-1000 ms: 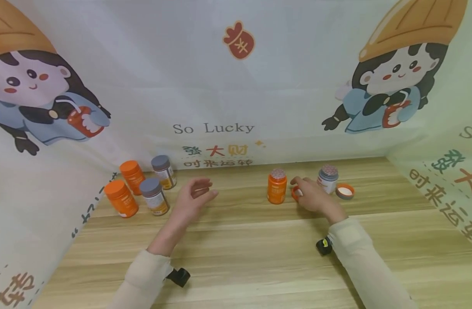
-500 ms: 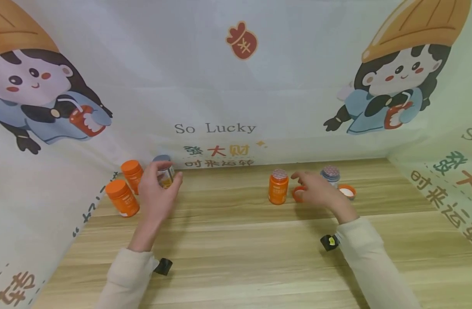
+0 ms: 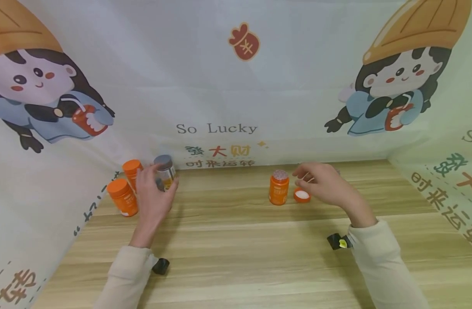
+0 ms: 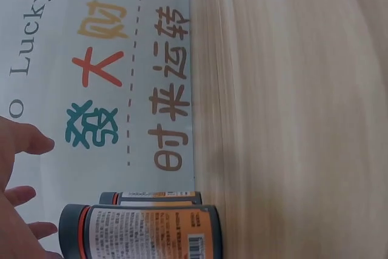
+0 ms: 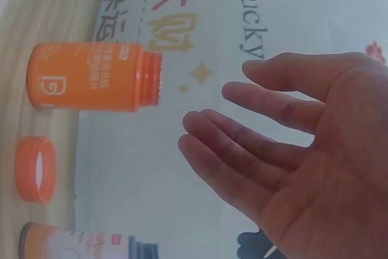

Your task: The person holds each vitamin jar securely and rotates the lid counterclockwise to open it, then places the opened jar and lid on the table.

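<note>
My left hand (image 3: 155, 193) is over the nearer of two grey-capped bottles. Its fingers and thumb are spread apart above the cap in the head view. In the left wrist view, fingertips are close to that labelled bottle (image 4: 145, 235); whether they touch the cap I cannot tell. My right hand (image 3: 325, 184) hovers with loosely bent fingers, holding nothing. Below and left of it lies an upturned orange lid (image 3: 302, 195), beside an uncapped orange bottle (image 3: 278, 191) with a foil seal. An uncapped grey-necked bottle (image 5: 85, 244) is mostly hidden behind the right hand in the head view.
Two capped orange bottles (image 3: 122, 197) stand left of my left hand. The second grey-capped bottle (image 3: 165, 169) is just behind it, near the back. Printed cloth (image 3: 220, 98) walls the wooden table (image 3: 236, 253) at the back and both sides.
My left hand has moved left from bare table to the nearer grey-capped bottle. My right hand has lifted and shifted slightly right, uncovering the orange lid and hiding the grey-necked bottle.
</note>
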Action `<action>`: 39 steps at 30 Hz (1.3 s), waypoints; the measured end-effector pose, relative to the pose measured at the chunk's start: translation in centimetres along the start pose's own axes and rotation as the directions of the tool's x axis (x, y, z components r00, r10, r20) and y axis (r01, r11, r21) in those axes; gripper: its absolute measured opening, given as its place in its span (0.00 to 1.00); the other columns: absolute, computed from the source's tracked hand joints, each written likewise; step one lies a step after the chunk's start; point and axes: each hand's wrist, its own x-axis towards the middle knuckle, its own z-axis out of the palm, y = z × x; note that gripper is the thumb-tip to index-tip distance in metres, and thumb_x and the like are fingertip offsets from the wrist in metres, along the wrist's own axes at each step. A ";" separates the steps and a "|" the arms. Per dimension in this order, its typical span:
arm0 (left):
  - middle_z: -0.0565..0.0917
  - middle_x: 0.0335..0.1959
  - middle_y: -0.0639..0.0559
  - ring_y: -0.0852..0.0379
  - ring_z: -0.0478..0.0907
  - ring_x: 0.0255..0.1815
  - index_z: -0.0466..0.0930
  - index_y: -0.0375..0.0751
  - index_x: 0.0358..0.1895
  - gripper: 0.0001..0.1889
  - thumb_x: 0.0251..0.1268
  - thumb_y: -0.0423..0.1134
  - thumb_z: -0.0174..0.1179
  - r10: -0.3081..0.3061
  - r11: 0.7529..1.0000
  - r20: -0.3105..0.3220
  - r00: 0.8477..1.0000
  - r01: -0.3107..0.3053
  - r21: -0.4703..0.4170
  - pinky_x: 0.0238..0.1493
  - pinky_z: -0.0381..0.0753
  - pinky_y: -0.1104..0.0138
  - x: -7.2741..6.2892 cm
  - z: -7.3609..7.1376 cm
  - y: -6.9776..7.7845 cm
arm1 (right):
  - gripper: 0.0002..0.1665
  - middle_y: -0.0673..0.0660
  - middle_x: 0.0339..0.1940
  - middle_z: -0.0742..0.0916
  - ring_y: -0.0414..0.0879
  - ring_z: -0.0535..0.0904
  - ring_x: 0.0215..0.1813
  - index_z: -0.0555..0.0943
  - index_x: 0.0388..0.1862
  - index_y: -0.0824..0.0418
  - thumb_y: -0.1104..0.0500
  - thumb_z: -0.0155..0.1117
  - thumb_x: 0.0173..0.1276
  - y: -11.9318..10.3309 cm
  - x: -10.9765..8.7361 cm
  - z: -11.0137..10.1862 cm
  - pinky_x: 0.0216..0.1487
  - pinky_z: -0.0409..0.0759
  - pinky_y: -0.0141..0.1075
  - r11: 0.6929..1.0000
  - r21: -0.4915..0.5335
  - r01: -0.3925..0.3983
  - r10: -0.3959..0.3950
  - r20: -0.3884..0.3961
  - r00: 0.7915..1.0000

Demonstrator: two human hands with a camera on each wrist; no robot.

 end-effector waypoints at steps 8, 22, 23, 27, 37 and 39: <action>0.73 0.70 0.33 0.36 0.69 0.69 0.66 0.34 0.72 0.37 0.62 0.41 0.70 -0.197 0.979 0.049 0.979 0.199 -0.041 0.71 0.69 0.43 0.0 -0.3 -0.4 | 0.14 0.60 0.49 0.90 0.53 0.87 0.48 0.84 0.54 0.63 0.57 0.62 0.76 -1.0 -0.2 -0.4 0.50 0.89 0.49 1.000 -0.006 0.012 -0.012 0.007 1.000; 0.60 0.79 0.33 0.37 0.62 0.77 0.45 0.42 0.80 0.46 0.65 0.36 0.65 -0.547 0.774 0.236 0.803 0.592 -0.223 0.79 0.64 0.45 -0.1 -0.4 -2.9 | 0.13 0.57 0.46 0.90 0.49 0.86 0.47 0.84 0.53 0.65 0.60 0.61 0.76 -1.8 -0.3 -0.1 0.51 0.89 0.47 0.997 0.046 0.066 -0.068 0.027 0.997; 0.61 0.79 0.33 0.38 0.62 0.77 0.46 0.42 0.80 0.46 0.65 0.36 0.65 -0.557 0.762 0.241 0.795 0.604 -0.232 0.80 0.64 0.46 -0.1 -0.4 -3.1 | 0.13 0.57 0.46 0.90 0.49 0.86 0.47 0.84 0.53 0.65 0.60 0.61 0.76 -1.8 -0.3 -0.1 0.51 0.89 0.47 0.997 0.046 0.069 -0.071 0.029 0.997; 0.63 0.77 0.34 0.39 0.63 0.77 0.50 0.36 0.78 0.44 0.63 0.34 0.67 -0.561 0.747 0.254 0.788 0.614 -0.255 0.81 0.63 0.47 -0.2 -0.5 -3.5 | 0.13 0.57 0.46 0.90 0.48 0.86 0.47 0.84 0.53 0.65 0.61 0.61 0.75 -1.9 -0.2 0.0 0.51 0.89 0.47 0.996 0.044 0.076 -0.078 0.032 0.996; 0.64 0.79 0.35 0.39 0.62 0.78 0.50 0.36 0.82 0.48 0.60 0.30 0.68 -0.565 0.703 0.398 0.723 0.674 -0.226 0.84 0.58 0.48 -0.6 -0.6 -4.7 | 0.11 0.56 0.42 0.90 0.45 0.85 0.43 0.85 0.50 0.64 0.61 0.61 0.74 -2.0 -0.2 0.5 0.46 0.87 0.42 0.994 0.041 0.097 -0.100 0.061 0.993; 0.63 0.79 0.35 0.39 0.61 0.78 0.50 0.37 0.82 0.47 0.60 0.28 0.67 -0.556 0.703 0.427 0.713 0.677 -0.215 0.84 0.56 0.48 -0.7 -0.6 -4.8 | 0.11 0.56 0.42 0.90 0.45 0.85 0.43 0.85 0.50 0.64 0.61 0.62 0.75 -2.0 -0.1 0.6 0.44 0.87 0.40 0.994 0.040 0.101 -0.104 0.068 0.992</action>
